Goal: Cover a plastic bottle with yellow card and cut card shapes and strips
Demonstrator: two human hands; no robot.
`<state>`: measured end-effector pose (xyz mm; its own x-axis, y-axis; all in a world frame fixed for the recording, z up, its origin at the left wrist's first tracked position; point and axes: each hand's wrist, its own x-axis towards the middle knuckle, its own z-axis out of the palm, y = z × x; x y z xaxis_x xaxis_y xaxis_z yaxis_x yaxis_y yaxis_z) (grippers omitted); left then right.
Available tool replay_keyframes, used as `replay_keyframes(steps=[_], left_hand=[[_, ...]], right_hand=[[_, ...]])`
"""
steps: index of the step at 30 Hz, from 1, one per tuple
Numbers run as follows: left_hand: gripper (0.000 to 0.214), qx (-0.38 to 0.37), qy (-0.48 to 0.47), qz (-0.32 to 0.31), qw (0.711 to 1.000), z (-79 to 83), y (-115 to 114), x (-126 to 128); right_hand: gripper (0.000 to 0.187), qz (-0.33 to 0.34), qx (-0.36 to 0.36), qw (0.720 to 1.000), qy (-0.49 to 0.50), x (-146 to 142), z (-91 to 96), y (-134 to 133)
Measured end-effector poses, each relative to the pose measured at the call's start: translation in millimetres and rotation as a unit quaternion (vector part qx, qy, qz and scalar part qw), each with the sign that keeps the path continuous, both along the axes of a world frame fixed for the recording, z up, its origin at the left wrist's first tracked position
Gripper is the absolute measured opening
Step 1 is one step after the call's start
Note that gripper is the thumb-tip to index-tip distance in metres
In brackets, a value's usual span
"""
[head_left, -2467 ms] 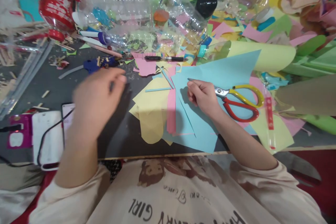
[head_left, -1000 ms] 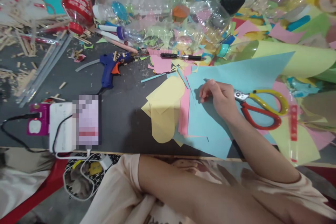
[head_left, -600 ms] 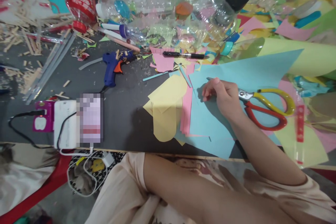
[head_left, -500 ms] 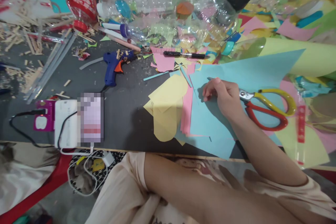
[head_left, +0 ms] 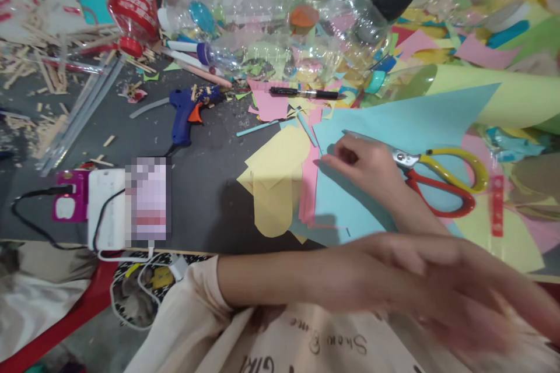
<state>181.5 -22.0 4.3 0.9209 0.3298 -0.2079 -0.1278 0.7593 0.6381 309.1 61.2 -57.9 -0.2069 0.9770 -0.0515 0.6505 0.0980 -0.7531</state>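
My right hand (head_left: 365, 166) is over a light blue paper sheet (head_left: 341, 204), its fingers loosely curled with a gap between them and nothing visible in them. Beside it lie large scissors (head_left: 405, 157) with one yellow and one red handle; the hand partly covers the blades. My left hand (head_left: 455, 291) is low at the right, in front of my body and over my right forearm. Motion blurs it, but its fingers look stretched out and hold nothing I can see. Rounded yellow paper pieces (head_left: 273, 198) and pink paper strips (head_left: 308, 186) lie left of the blue sheet.
A blue glue gun (head_left: 181, 119) and a black pen (head_left: 304, 93) lie farther back. Plastic bottles (head_left: 271, 6) and paper scraps crowd the far side. A phone (head_left: 151, 198), a white power bank (head_left: 107, 210) and cables lie at the left, near wood sticks (head_left: 56, 70).
My left arm has risen and its hand has come into view at the lower right. My right hand has turned, its fingers shifting left and down over the blue sheet.
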Motion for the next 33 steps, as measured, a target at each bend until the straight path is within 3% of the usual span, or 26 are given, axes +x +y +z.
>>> replay_keyframes(steps=[2, 4, 6, 8, 12, 15, 17, 20, 25, 27, 30, 33], left_hand=[[0.016, -0.001, -0.017, 0.127, 0.992, -9.0, 18, -14], [0.007, 0.071, 0.084, 0.217, 0.970, -21.0, 33, -31], [0.005, 0.094, 0.187, 0.257, 0.944, -32.8, 42, -46], [0.009, 0.093, 0.232, 0.291, 0.924, -42.0, 46, -56], [0.028, 0.027, 0.233, 0.282, 0.931, -53.0, 47, -51], [0.046, 0.033, 0.250, 0.213, 0.944, -59.6, 49, -36], [0.048, 0.074, 0.275, 0.166, 0.944, -64.2, 54, -27], [0.044, 0.102, 0.276, 0.150, 0.944, -69.2, 64, -19], [0.041, 0.131, 0.319, 0.151, 0.926, -65.3, 68, -17], [0.044, 0.142, 0.318, 0.157, 0.924, -57.5, 67, -28], [0.057, 0.156, 0.304, 0.189, 0.921, -41.6, 72, -64], [0.042, 0.201, 0.403, 0.233, 0.862, -30.5, 83, -115]], right_hand=[[0.041, 0.032, 0.005, 0.993, -0.113, 0, 4.4, -2], [0.032, 0.046, 0.004, 0.982, -0.182, -1, 6.0, -4], [0.023, 0.040, 0.006, 0.977, -0.208, -2, 4.8, -5], [0.018, 0.025, 0.004, 0.980, -0.198, -1, 3.3, -4], [0.019, 0.021, -0.017, 0.994, -0.105, 2, 8.0, -3], [0.020, 0.032, -0.002, 0.997, -0.074, 9, 17.0, -4], [0.018, 0.021, 0.053, 0.993, -0.108, 18, 20.5, -7], [0.020, 0.005, 0.125, 0.970, -0.210, 37, 16.8, -11], [0.025, 0.017, 0.131, 0.953, -0.271, 68, 0.9, -15], [0.028, 0.010, 0.133, 0.959, -0.248, 75, -0.1, -16], [0.027, -0.004, 0.133, 0.969, -0.207, 82, 5.3, -17], [0.024, -0.016, 0.128, 0.976, -0.176, 87, 10.1, -16]])
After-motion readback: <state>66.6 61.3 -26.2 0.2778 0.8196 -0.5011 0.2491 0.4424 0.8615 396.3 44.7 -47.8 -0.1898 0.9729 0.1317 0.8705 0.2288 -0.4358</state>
